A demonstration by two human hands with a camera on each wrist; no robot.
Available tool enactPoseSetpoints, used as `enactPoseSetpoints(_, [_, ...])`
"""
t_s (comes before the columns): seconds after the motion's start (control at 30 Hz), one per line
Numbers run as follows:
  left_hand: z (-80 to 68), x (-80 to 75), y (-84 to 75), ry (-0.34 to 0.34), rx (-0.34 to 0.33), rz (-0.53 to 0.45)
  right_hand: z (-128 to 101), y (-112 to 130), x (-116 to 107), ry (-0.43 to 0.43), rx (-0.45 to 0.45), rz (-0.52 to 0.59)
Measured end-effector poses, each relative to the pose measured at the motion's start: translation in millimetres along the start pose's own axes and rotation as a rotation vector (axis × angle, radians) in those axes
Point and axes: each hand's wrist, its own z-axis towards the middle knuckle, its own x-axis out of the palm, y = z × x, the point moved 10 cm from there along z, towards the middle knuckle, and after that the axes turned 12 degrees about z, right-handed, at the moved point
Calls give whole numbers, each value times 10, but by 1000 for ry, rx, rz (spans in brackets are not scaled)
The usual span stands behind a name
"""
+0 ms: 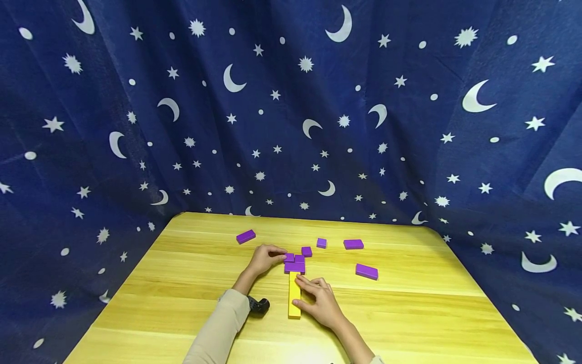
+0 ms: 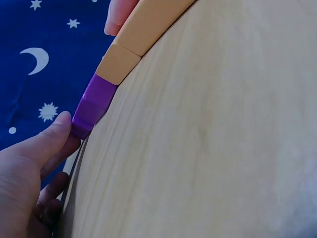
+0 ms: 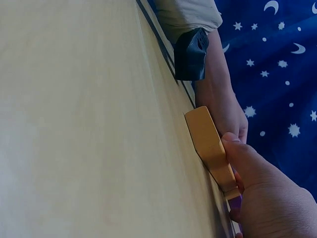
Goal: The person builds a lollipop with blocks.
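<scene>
Pale yellow wood planks make up the table (image 1: 182, 283), which is backed on every side by a dark blue curtain (image 1: 291, 111) printed with white moons and stars. In the head view the left hand (image 1: 265, 258) pinches the cluster of purple blocks (image 1: 294, 263) near the table's middle, while the right hand (image 1: 318, 301) grips the long yellow bar (image 1: 294, 296) lying just below that cluster and touching it; loose purple blocks (image 1: 366, 271) lie scattered beyond. From the left wrist, a thumb (image 2: 52, 136) presses the purple end block (image 2: 94, 104). From the right wrist, the thumb (image 3: 242, 158) curls over the yellow bar (image 3: 208, 141) on the wood.
</scene>
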Motion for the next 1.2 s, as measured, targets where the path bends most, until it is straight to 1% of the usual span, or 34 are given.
enactPoseSetpoints(0.17, [12,24,25,17,-19,-12,2,-6,-3,7,10,1])
enactPoseSetpoints(0.37, [23,43,21,28,-16,-6,3,-10,-8,8,10,-3])
enactPoseSetpoints(0.63, [31,33,-1,22,-4,-4,5,-16,-16,4,10,-1])
enactPoseSetpoints(0.73, [29,25,4,18,7,-18,6,-20,-15,3,9,-2])
enactPoseSetpoints(0.8, [25,-2,24,5,8,-41,7,-18,-13,2,6,0])
enactPoseSetpoints(0.87, [21,-72,58,-33,0,-69,7,-15,-9,4,5,3])
enactPoseSetpoints(0.9, [17,-130,77,-66,-3,-80,6,-13,-6,4,3,3])
enactPoseSetpoints(0.97, [3,-283,128,-151,-18,-98,4,-13,1,6,4,5])
enactPoseSetpoints(1.03, [-14,-468,181,-248,-32,-94,1,-16,7,6,5,6])
enactPoseSetpoints(1.1, [-35,-653,248,-338,-52,-60,-1,-21,11,6,5,7])
enactPoseSetpoints(1.17, [-57,-815,322,-398,-82,-9,-4,-27,13,6,6,9])
enactPoseSetpoints(1.2, [-70,-883,352,-417,-92,24,-5,-29,14,6,6,8])
